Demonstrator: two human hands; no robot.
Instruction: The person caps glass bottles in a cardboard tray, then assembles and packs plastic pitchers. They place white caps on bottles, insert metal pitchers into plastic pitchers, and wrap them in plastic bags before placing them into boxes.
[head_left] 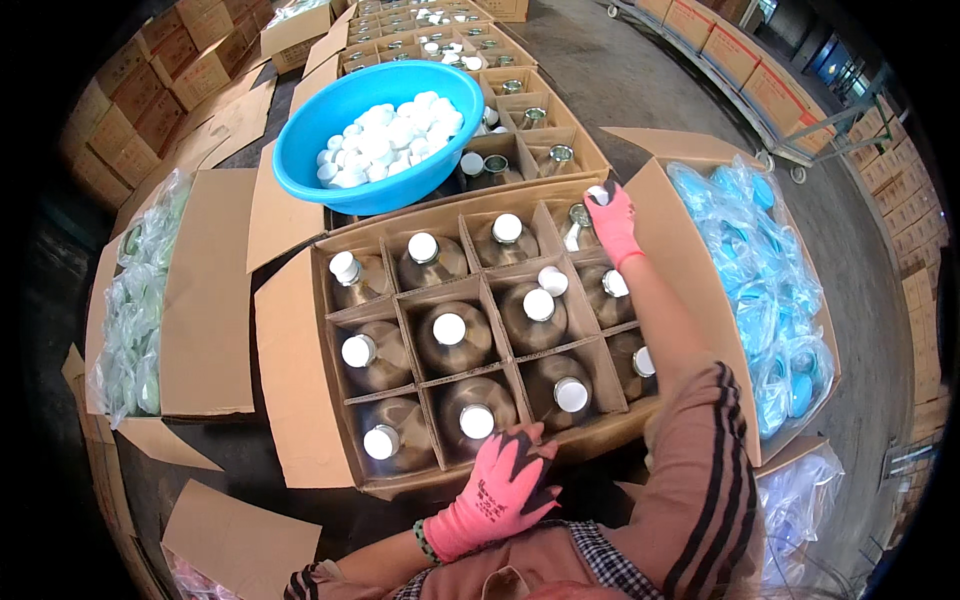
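Note:
An open cardboard box with dividers stands in front of me. Large clear glass bottles fill its compartments, and most wear white caps. At the far right corner, my right hand, in a pink glove with dark fingertips, pinches a white cap. Just below that cap is the bare mouth of a bottle. One loose white cap rests beside a capped bottle in the middle. My left hand, gloved the same way, is by the box's near edge with fingers apart and nothing in them.
A blue basin of white caps sits on boxes behind. More divided boxes of bottles run away from me. Bagged blue items fill a box at right, bagged green items one at left. Stacked cartons and a loaded cart stand beyond.

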